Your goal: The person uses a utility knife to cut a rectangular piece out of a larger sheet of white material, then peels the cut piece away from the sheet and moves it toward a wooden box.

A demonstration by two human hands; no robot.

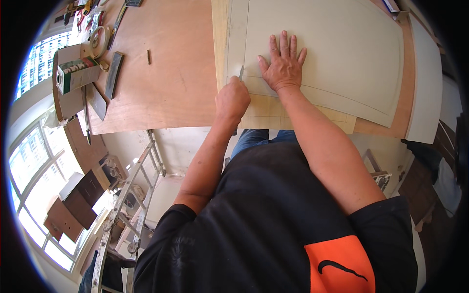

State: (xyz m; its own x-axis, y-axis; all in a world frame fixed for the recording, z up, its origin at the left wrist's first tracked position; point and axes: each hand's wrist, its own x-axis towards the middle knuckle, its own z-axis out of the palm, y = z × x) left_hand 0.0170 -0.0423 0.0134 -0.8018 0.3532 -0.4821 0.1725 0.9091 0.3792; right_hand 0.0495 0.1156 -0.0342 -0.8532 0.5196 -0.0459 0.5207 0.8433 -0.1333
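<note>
My left hand point(233, 101) is closed in a fist around what looks like a knife point(241, 73); its slim grey blade points away from me, and the handle is hidden by my fingers. The blade meets a pale grey-white board point(342, 58) near its left side, close to a pencil line. To the right, my right hand point(284, 68) lies flat on the same board, fingers spread, holding nothing. Further thin lines run along the board's edges. Beneath it, a light yellow wooden sheet point(264, 111) sticks out at the left and near sides.
The reddish-brown plywood worktop point(171, 73) carries a green-and-white box point(78, 74), a tape roll point(99, 41), a dark flat bar point(114, 74) and a trowel-like blade point(96, 101) at left. A metal ladder-like frame point(124, 215) stands below left. A white panel point(424, 83) borders the right.
</note>
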